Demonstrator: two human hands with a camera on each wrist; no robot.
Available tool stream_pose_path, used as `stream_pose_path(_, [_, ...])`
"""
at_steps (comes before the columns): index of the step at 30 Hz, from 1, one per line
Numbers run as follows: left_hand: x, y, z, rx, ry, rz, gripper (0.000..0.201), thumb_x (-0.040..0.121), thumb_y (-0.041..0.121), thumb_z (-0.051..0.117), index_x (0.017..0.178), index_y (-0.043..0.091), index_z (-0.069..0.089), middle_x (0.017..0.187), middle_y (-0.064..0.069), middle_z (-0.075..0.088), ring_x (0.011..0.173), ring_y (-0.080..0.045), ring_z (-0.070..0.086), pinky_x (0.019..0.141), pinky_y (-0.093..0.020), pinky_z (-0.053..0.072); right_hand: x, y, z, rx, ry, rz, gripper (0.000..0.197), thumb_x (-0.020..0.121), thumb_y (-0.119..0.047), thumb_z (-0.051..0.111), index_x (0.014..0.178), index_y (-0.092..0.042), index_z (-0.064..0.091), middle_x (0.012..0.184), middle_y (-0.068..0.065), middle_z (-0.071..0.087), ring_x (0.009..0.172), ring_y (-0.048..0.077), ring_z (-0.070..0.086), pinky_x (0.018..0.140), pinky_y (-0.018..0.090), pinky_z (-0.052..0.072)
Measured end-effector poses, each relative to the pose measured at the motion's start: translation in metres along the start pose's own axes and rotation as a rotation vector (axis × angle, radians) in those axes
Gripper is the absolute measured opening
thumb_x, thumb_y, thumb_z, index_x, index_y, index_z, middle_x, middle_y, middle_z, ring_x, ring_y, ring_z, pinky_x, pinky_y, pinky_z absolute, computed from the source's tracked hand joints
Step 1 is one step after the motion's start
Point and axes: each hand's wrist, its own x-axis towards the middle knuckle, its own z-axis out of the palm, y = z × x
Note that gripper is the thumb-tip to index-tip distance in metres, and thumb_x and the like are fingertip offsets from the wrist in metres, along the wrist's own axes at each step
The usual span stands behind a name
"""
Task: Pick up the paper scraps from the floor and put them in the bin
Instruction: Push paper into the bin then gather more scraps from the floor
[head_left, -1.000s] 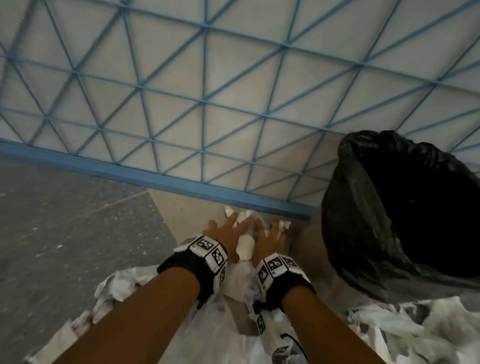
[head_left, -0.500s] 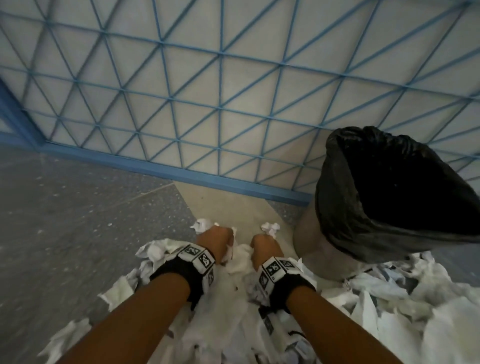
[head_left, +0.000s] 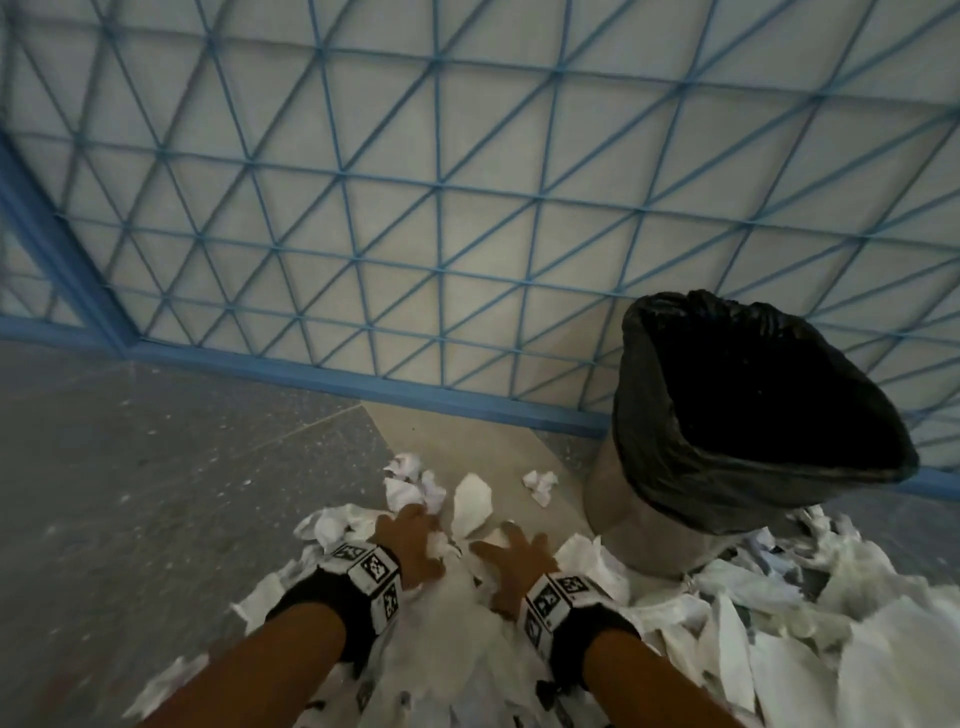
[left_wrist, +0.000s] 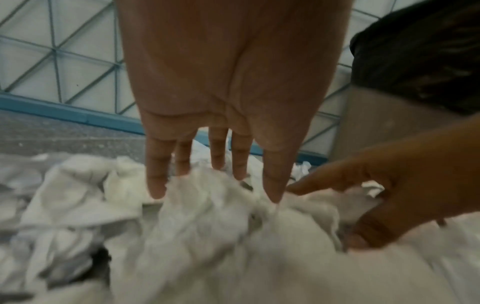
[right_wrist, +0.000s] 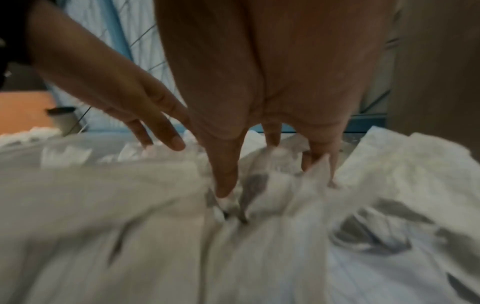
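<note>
A heap of white torn paper scraps covers the floor in front of me. My left hand lies on the heap with straight fingers, the tips pushed into the paper. My right hand rests beside it, fingers spread and sunk into the scraps. Neither hand holds any paper. The bin, grey with a black liner, stands upright to the right, past my right hand. A crumpled scrap lies alone near its foot.
A blue lattice fence with a blue bottom rail closes off the far side. Grey speckled floor stretches to the left. More scraps are piled round the bin's right side. A few loose scraps lie ahead of my fingers.
Half a second ago both hands were fisted in the paper; now their fingers are spread flat on the heap. My head has pulled back, showing more floor and the whole bin.
</note>
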Motion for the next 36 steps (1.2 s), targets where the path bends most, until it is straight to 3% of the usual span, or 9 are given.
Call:
stream_pose_path(5, [0.008, 0.002, 0.032, 0.072, 0.028, 0.082, 0.040, 0.088, 0.023, 0.053, 0.127, 0.022, 0.051, 0.138, -0.010, 0.045, 0.131, -0.030, 0.041, 0.110, -0.037, 0.035, 0.002, -0.006, 0.004, -0.085, 0.105, 0.015, 0.039, 0.087, -0.023, 0.057, 0.123, -0.009, 0.053, 0.143, 0.015, 0.031, 0.133, 0.037, 0.027, 0.107, 0.046, 0.034])
stream_pose_path(11, [-0.001, 0.003, -0.004, -0.242, 0.219, 0.129, 0.022, 0.087, 0.007, 0.054, 0.106, 0.003, 0.065, 0.118, -0.018, 0.064, 0.113, -0.030, 0.057, 0.093, -0.030, 0.041, -0.008, -0.018, -0.042, 0.160, 0.353, -0.014, 0.028, 0.088, -0.004, 0.048, 0.110, -0.004, 0.064, 0.127, 0.020, 0.051, 0.115, 0.032, 0.053, 0.096, 0.031, 0.042])
stream_pose_path(14, [-0.009, 0.003, -0.054, -0.483, 0.294, 0.131, 0.016, 0.084, 0.004, 0.061, 0.099, 0.002, 0.068, 0.100, -0.020, 0.067, 0.085, -0.032, 0.065, 0.068, -0.025, 0.052, -0.033, -0.034, -0.083, 0.251, 0.520, -0.108, 0.025, 0.085, -0.003, 0.051, 0.104, -0.004, 0.068, 0.120, 0.019, 0.057, 0.110, 0.033, 0.055, 0.089, 0.031, 0.043])
stream_pose_path(18, [-0.032, 0.023, -0.136, -0.863, 0.390, 0.162, 0.011, 0.082, 0.002, 0.065, 0.092, 0.005, 0.066, 0.075, -0.010, 0.064, 0.048, -0.003, 0.062, 0.038, -0.007, 0.046, -0.090, -0.037, -0.162, 0.336, 0.798, -0.214, 0.022, 0.081, -0.002, 0.057, 0.098, -0.007, 0.071, 0.114, 0.018, 0.061, 0.109, 0.033, 0.056, 0.087, 0.027, 0.036])
stream_pose_path(21, [-0.054, 0.065, -0.185, -1.260, 0.399, 0.318, 0.016, 0.082, -0.007, 0.059, 0.080, 0.007, 0.064, 0.053, 0.004, 0.067, 0.049, -0.005, 0.063, 0.044, -0.010, 0.050, -0.143, -0.009, -0.220, 0.446, 1.053, -0.189, 0.019, 0.079, -0.001, 0.061, 0.095, -0.005, 0.072, 0.110, 0.019, 0.065, 0.107, 0.031, 0.058, 0.083, 0.023, 0.034])
stream_pose_path(26, [-0.070, 0.182, -0.206, -1.462, 0.398, 0.560, 0.012, 0.082, -0.005, 0.059, 0.084, 0.006, 0.064, 0.070, -0.008, 0.067, 0.060, -0.012, 0.064, 0.053, -0.019, 0.055, -0.179, 0.068, -0.249, 0.557, 1.284, 0.056, 0.020, 0.078, -0.005, 0.064, 0.097, -0.003, 0.070, 0.106, 0.022, 0.069, 0.106, 0.031, 0.061, 0.079, 0.027, 0.038])
stream_pose_path(29, [-0.056, 0.241, -0.184, -0.963, 0.603, 0.523, 0.025, 0.082, 0.017, 0.060, 0.101, 0.001, 0.066, 0.107, -0.021, 0.068, 0.098, -0.027, 0.065, 0.086, -0.035, 0.051, -0.163, 0.109, -0.228, 0.607, 1.132, 0.220, 0.023, 0.082, -0.004, 0.059, 0.104, -0.002, 0.067, 0.111, 0.023, 0.067, 0.108, 0.032, 0.061, 0.075, 0.023, 0.041])
stream_pose_path(32, [-0.039, 0.267, -0.149, -0.423, 0.443, 0.508, 0.043, 0.093, 0.026, 0.044, 0.121, -0.006, 0.052, 0.128, -0.027, 0.053, 0.119, -0.039, 0.052, 0.098, -0.040, 0.042, -0.139, 0.140, -0.207, 0.705, 0.881, 0.256, 0.028, 0.086, -0.002, 0.052, 0.112, 0.002, 0.063, 0.111, 0.022, 0.066, 0.108, 0.034, 0.059, 0.078, 0.022, 0.049])
stream_pose_path(36, [-0.034, 0.260, -0.125, -0.176, 0.310, 0.562, 0.054, 0.098, 0.023, 0.040, 0.144, 0.002, 0.024, 0.152, -0.019, 0.027, 0.139, -0.032, 0.030, 0.113, -0.033, 0.025, -0.125, 0.171, -0.205, 0.966, 0.875, 0.303, 0.037, 0.084, 0.006, 0.042, 0.116, 0.000, 0.060, 0.084, 0.008, 0.061, 0.084, 0.023, 0.054, 0.060, 0.019, 0.037])
